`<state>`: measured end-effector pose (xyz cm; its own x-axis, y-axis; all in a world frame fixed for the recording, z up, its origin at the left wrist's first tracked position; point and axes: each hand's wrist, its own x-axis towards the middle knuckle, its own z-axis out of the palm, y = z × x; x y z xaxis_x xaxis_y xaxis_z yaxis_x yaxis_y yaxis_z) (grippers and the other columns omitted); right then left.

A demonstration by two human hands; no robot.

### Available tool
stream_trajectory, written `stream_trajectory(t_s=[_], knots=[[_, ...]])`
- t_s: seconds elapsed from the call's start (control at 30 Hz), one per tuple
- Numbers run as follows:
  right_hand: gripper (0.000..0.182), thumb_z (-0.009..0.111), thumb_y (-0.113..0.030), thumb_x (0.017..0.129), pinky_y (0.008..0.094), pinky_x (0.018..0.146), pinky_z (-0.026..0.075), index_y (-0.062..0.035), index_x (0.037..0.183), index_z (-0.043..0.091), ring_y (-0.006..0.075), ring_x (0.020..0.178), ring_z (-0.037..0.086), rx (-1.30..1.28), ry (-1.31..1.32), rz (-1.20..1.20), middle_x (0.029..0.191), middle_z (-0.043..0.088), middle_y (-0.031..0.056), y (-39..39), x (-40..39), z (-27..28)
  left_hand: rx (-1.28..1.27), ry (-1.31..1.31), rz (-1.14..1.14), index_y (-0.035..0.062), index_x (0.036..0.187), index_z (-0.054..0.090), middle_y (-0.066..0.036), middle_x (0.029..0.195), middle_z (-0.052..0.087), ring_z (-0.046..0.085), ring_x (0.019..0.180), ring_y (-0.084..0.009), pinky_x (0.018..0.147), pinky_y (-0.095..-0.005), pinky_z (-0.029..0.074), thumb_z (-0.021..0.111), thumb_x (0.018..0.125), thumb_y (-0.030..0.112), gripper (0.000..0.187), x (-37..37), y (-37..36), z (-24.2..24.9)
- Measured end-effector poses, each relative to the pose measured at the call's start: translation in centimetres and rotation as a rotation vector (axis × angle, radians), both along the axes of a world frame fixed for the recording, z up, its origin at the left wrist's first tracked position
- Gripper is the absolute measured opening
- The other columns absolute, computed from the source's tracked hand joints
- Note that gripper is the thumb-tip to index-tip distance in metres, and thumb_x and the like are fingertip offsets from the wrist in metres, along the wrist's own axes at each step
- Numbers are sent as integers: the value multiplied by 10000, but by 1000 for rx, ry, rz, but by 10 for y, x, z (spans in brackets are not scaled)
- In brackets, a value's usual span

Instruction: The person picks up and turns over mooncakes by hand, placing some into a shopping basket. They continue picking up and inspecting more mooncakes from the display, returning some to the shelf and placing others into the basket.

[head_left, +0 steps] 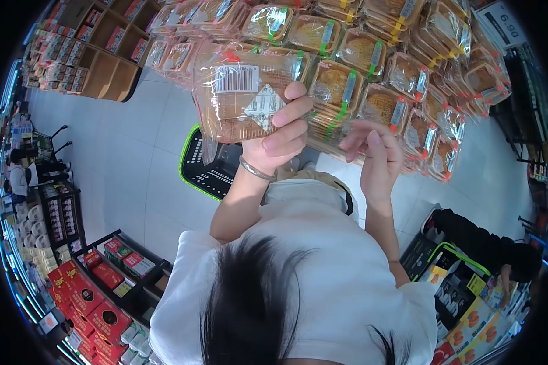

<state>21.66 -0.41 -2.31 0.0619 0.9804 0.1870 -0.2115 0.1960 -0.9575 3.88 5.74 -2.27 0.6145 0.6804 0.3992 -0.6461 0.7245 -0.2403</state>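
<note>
Left of the nearest stacked packs (333,88), 1 clear food pack (222,114) lies in the left hand (280,137), its grip closed around the right edge, long axis roughly crosswise; the right hand (380,155), loosely open, is nearer those stacks.

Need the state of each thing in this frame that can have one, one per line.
Left hand: closed around the barcoded pack
Barcoded pack: film-wrapped, barcode facing the camera
Right hand: open, fingers loosely bent
Display packs: film-wrapped, stacked
Green-rimmed basket: upright, partly hidden
Wooden shelf: holding goods
</note>
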Motion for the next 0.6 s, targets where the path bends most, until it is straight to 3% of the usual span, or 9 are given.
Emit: stream_trajectory(t_s=[0.03,0.1,0.13,0.17,0.23,0.27,0.3,0.4,0.6], knots=[[264,431,-156,945,221,550,433,38,1025,591,92,579,530,-3,-7,3,759,636,106,0,1,-2,0,-2,-7,-7,929,408,-138,756,495,550,494,-229,385,-282,460,414,919,169,176,-4,1,-4],[261,434,-155,944,221,551,433,35,1027,592,91,583,530,-2,-16,0,762,637,104,0,3,-3,69,234,104,-30,1077,423,-110,777,460,526,616,-212,463,-289,409,466,898,325,400,-13,5,-11],[274,410,-151,943,231,546,432,44,1026,582,108,594,537,-28,-29,-7,759,629,109,0,2,-3,78,366,182,-14,1159,425,-132,846,507,560,723,-238,533,-298,470,415,922,397,475,-16,4,-9],[287,385,-147,943,240,541,430,53,1025,572,125,604,544,-54,-43,-15,756,621,114,0,2,-2,81,364,177,-14,1159,425,-132,846,507,560,723,-238,533,-298,470,415,922,397,475,-21,4,-10],[272,410,-150,944,230,555,437,41,1037,579,106,605,540,-62,-29,-3,764,628,104,2,3,-1,89,737,322,27,1234,415,-150,1007,555,593,853,-252,654,-318,527,353,954,421,487,-27,5,-11],[258,434,-152,945,221,568,444,30,1049,585,86,605,535,-72,-12,15,772,634,95,3,2,-1,-103,759,340,59,1281,401,-125,1152,547,586,985,-226,754,-341,538,314,970,423,486,-27,4,-8],[258,434,-152,945,221,568,444,30,1049,585,86,605,535,-72,-14,11,772,634,95,4,2,-1,-102,757,336,59,1281,401,-125,1152,547,586,985,-226,754,-341,538,314,970,423,486,-25,5,-1],[276,417,-154,951,221,590,457,34,1100,554,93,631,554,-108,17,62,823,626,95,6,-2,0,-30,1193,575,42,1257,427,-74,1170,545,554,1050,-171,870,-331,484,354,972,382,450,-14,6,19],[356,372,-189,968,231,620,470,36,1232,452,128,707,592,-186,12,136,1010,555,103,9,-6,3,23,1249,657,-13,1195,474,-85,1155,551,543,1032,-140,895,-305,443,409,969,310,400,-15,4,20]])
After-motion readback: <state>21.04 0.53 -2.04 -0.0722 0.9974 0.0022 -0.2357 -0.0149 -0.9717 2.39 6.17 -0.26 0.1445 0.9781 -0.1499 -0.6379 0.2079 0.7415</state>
